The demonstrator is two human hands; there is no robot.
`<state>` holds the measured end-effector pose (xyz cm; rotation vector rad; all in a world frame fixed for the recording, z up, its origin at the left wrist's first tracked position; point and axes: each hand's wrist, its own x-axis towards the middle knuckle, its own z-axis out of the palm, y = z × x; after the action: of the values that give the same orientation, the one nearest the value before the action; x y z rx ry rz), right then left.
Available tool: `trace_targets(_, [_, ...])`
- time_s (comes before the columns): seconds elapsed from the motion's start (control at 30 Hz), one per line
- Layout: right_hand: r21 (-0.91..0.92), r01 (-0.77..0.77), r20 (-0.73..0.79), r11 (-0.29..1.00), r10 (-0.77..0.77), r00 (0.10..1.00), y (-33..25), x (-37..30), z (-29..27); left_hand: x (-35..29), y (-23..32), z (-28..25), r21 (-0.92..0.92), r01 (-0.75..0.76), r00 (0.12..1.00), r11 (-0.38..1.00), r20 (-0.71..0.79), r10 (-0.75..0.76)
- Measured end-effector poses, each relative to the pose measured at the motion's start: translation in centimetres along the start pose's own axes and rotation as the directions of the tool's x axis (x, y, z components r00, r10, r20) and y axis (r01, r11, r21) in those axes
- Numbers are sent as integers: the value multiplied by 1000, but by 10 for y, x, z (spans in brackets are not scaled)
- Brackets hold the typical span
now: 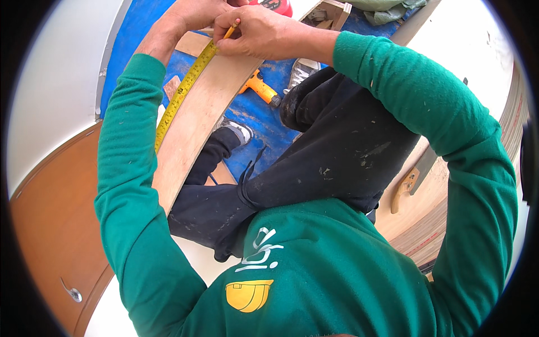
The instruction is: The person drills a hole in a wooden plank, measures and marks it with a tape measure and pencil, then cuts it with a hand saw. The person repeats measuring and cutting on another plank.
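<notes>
In my right hand (252, 35) is a pencil (231, 29), pinched between thumb and fingers with its tip down at the edge of the tape. A yellow tape measure blade (185, 87) runs lengthwise along a long wooden board (193, 121). Its red case (276, 5) sits beyond my right hand, cut off by the upper edge. My left hand (197, 12) is at the board's far part, close to the right one; its fingers are mostly hidden or out of the picture.
An orange-handled tool (259, 89) lies on the blue floor sheet (255, 121), near my shoes (241, 130). A handsaw (409, 185) rests on stacked wooden sheets at right. Offcuts (192, 44) lie beside the board. A wooden door (56, 219) stands at left.
</notes>
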<state>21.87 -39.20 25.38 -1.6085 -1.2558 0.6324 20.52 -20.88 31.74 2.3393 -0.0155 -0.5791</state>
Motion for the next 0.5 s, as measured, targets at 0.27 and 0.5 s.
trace_targets(0.27, [164, 154, -127, 974, -134, 983, -28, 0, -70, -14, 4, 4, 85, 119, 985, 989, -134, -107])
trace_targets(0.5, [-347, 133, -30, 928, -153, 988, -11, -8, -78, -21, -4, 35, 220, 159, 940, 962, -332, -80])
